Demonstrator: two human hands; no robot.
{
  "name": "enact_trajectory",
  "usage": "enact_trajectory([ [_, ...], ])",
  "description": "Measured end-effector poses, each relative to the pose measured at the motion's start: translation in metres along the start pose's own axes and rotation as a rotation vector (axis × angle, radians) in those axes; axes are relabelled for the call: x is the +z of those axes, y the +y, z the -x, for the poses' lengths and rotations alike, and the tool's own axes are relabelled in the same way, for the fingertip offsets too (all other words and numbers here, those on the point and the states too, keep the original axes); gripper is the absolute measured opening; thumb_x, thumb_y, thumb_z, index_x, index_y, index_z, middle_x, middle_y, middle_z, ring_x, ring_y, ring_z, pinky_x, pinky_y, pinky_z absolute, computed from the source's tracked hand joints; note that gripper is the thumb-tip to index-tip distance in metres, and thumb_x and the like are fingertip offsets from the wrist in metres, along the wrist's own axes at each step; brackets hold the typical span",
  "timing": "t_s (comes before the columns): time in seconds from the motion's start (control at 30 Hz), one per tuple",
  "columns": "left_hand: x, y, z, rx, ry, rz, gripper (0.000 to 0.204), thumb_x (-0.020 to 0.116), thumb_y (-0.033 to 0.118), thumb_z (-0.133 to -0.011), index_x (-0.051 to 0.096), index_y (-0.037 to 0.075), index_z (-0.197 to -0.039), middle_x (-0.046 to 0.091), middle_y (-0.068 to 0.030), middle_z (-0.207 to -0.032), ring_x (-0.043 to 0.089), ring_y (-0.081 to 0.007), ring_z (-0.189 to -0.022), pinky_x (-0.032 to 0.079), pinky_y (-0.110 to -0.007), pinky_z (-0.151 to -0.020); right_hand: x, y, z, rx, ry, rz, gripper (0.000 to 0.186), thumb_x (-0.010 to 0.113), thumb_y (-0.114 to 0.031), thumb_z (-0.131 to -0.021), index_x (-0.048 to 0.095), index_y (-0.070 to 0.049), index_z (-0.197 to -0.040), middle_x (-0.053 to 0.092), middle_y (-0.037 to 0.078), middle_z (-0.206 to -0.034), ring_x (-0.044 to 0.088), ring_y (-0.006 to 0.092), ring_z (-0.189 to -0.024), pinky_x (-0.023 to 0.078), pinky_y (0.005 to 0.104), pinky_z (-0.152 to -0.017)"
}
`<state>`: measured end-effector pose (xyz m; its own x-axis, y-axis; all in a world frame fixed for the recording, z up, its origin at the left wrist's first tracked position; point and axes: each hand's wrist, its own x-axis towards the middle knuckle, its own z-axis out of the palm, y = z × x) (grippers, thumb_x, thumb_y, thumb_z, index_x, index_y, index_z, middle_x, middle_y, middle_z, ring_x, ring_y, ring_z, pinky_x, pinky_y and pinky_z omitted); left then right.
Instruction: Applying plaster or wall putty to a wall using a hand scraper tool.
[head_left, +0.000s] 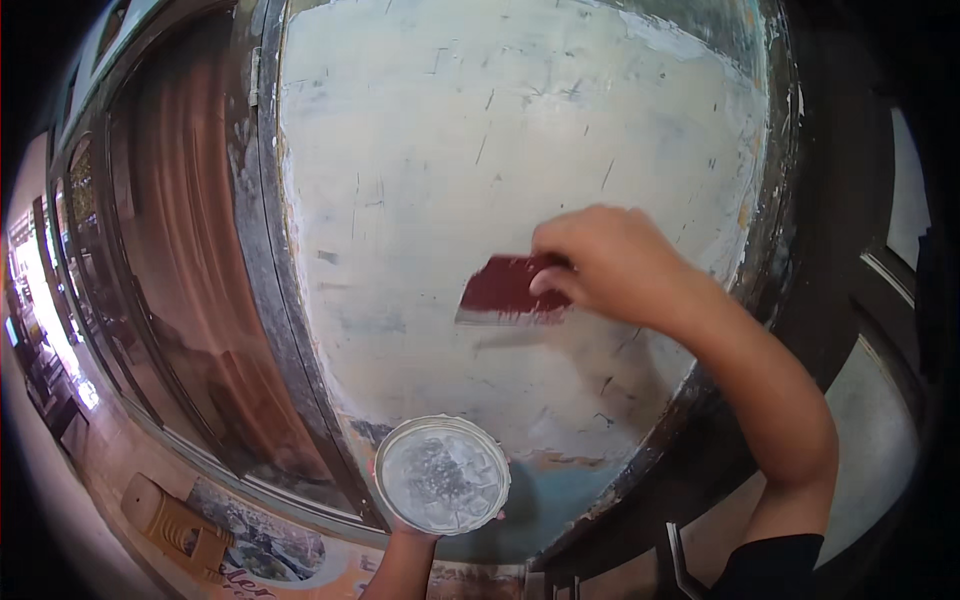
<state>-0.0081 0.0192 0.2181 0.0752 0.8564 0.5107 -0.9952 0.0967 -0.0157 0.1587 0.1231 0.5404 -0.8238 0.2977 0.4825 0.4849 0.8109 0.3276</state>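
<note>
My right hand (590, 262) is closed on a dark red putty scraper (500, 285), its wide edge smeared with pale paste. The scraper is held in front of a wall panel (400, 180) coated in whitish filler with dark scratches and patches; whether its edge touches the surface I cannot tell. Below, my left hand (415, 530) holds up a round, shallow container (442, 476) from underneath, its inside coated with grey-white paste. Most of the left hand's fingers are hidden beneath the container.
A weathered frame (262, 190) edges the panel on the left, beside a glazed door with a brown curtain (190, 220). An orange-brown plastic chair (180, 525) stands at the lower left. Dark framing (800, 180) runs along the right. Bare bluish surface (575, 490) shows under the filler.
</note>
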Motion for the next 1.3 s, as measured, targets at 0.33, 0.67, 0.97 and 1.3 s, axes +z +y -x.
enact_trajectory([
  [0.33, -0.002, -0.016, 0.003, -0.033, -0.014, -0.083, 0.111, 0.062, 0.089, -0.070, 0.038, 0.021, -0.154, 0.035, -0.0270, -0.156, 0.035, -0.0649, -0.134, 0.044, -0.088, -0.078, -0.113, 0.128, 0.013, 0.267, 0.404, -0.077, 0.023, 0.079, -0.018, -0.088, 0.071, 0.002, -0.095, 0.069, 0.008, -0.081, 0.063, 0.0138, -0.075, 0.051, 0.0306, -0.074],
  [0.67, -0.022, -0.017, 0.007, -0.096, -0.071, -0.191, 0.111, 0.054, 0.090, -0.075, 0.032, 0.020, -0.158, 0.035, -0.0226, -0.159, 0.040, -0.0566, -0.137, 0.037, -0.091, -0.088, -0.068, 0.043, 0.033, 0.127, 0.419, 0.012, 0.021, 0.078, -0.011, -0.085, 0.062, 0.000, -0.093, 0.068, 0.008, -0.079, 0.058, 0.0139, -0.064, 0.047, 0.0309, -0.062],
  [0.97, -0.022, -0.025, 0.009, -0.075, -0.031, -0.071, 0.117, 0.064, 0.088, -0.070, 0.034, 0.016, -0.157, 0.031, -0.0340, -0.156, 0.034, -0.0639, -0.136, 0.043, -0.088, -0.080, -0.016, 0.049, 0.034, 0.226, 0.119, 0.017, 0.029, 0.084, -0.023, -0.079, 0.069, -0.004, -0.095, 0.073, 0.016, -0.090, 0.068, 0.0380, -0.086, 0.053, 0.0441, -0.074],
  [1.3, -0.009, -0.014, 0.017, -0.027, -0.089, -0.212, 0.111, 0.056, 0.089, -0.074, 0.034, 0.020, -0.158, 0.036, -0.0230, -0.158, 0.038, -0.0607, -0.135, 0.040, -0.090, -0.084, -0.158, 0.171, 0.044, 0.294, 0.745, -0.115, 0.035, 0.081, -0.026, -0.087, 0.073, 0.003, -0.107, 0.073, 0.008, -0.084, 0.065, 0.0135, -0.075, 0.052, 0.0300, -0.072],
])
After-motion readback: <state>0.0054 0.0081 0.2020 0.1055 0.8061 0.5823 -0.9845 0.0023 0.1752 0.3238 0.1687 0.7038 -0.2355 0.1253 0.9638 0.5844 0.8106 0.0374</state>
